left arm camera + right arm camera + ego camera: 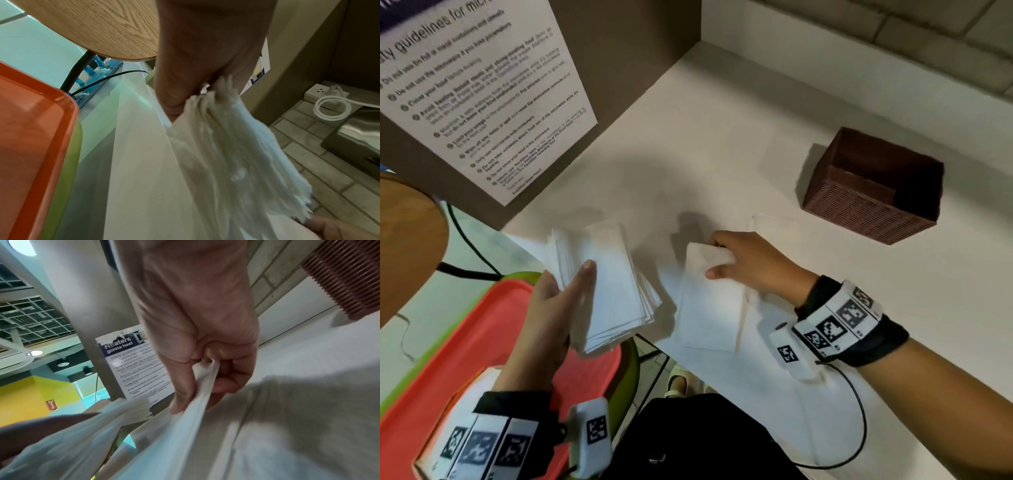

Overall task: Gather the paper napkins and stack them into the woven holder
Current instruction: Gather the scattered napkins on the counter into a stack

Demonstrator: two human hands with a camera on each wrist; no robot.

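Note:
My left hand [565, 291] grips a thick stack of white paper napkins [613, 287] at the counter's front left edge; the left wrist view shows the stack's fanned edges [236, 154] under my palm. My right hand [732, 260] pinches a few white napkins [709, 308] between thumb and fingers, their lower part resting on the white counter [722, 154]. The right wrist view shows the pinched napkins [197, 394] hanging from my fingers [232, 379]. The brown woven holder [873, 185] stands empty at the far right, well apart from both hands. Another napkin [774, 222] lies faintly beyond my right hand.
A brown panel with a printed guidelines poster [479, 92] walls the left side. An orange tray [482, 342] on a green one sits below the counter's edge at left, beside a wooden chair seat [404, 240]. A tiled wall [893, 34] backs the counter.

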